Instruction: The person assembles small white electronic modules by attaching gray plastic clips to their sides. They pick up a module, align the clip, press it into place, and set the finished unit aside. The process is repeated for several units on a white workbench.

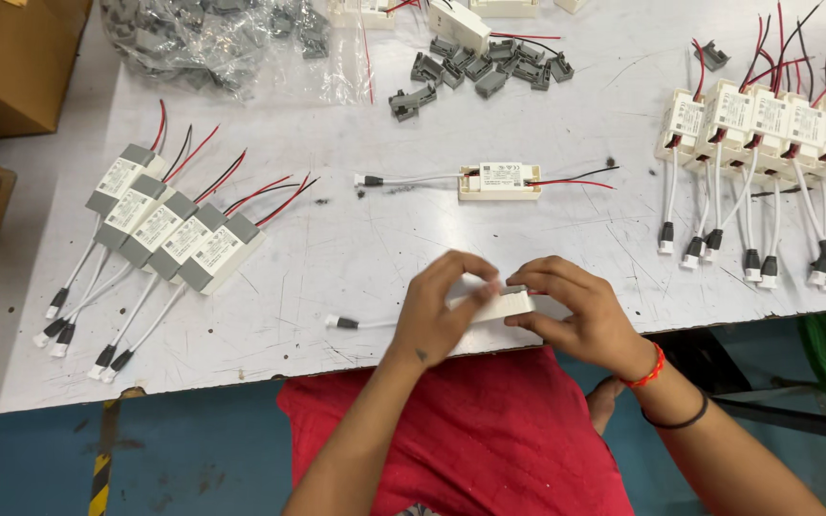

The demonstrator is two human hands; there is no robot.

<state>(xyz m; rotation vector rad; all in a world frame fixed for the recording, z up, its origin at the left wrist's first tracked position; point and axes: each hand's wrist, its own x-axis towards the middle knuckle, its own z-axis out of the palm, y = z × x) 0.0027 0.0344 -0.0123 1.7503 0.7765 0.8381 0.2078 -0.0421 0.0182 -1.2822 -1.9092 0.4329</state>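
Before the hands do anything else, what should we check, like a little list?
1. Both hands on the white box: left hand and right hand grip it. Ok.
2. Box over the table, not past the edge: ok.
3. Its white cable lies free, untangled: ok.
4. Box lid fully closed: cannot tell, fingers hide it.
5. Spare box out of the way: ok.
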